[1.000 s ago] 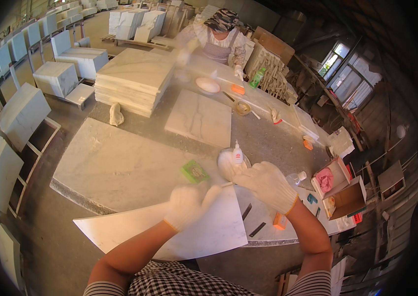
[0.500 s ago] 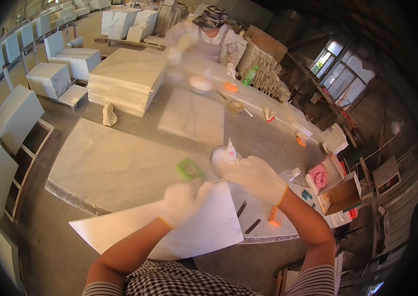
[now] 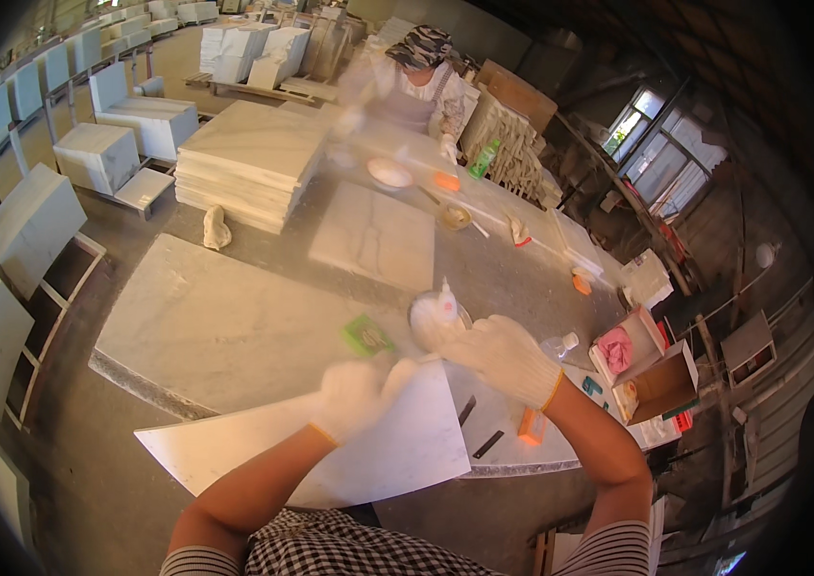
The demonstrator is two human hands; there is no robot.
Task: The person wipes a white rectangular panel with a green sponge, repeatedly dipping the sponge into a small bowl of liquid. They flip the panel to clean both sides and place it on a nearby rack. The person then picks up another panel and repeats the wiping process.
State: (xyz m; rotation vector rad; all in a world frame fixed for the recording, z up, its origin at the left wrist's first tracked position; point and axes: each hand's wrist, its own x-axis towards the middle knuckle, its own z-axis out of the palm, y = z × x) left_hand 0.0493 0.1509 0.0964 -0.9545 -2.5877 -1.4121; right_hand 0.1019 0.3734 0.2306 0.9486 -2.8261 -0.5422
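A white slab (image 3: 407,437) with pale marbling lies tilted in front of me, its near corner jutting past the table edge. My left hand (image 3: 354,396), in a white knitted glove, is over the slab's far edge; motion blur smears its fingers. My right hand (image 3: 508,363), gloved alike, is closed by the slab's far right corner, fingers bent and pointing left. Whatever it may pinch is too small to make out. Just beyond it sits a round dish of white powder (image 3: 423,324) with a small white squeeze bottle (image 3: 447,305). A green box (image 3: 366,336) lies beyond my left hand.
Dark flat strips (image 3: 488,444) and an orange box (image 3: 531,426) lie right of the slab. Open cartons (image 3: 658,382) stand at the table's right end. Stacked slabs (image 3: 248,158) rise at the far left. Across the table, a co-worker (image 3: 416,101) in a patterned cap works.
My hands stay almost in place, the left still blurred. The view shifts slightly. Across the table, the co-worker's blurred arm has moved a little.
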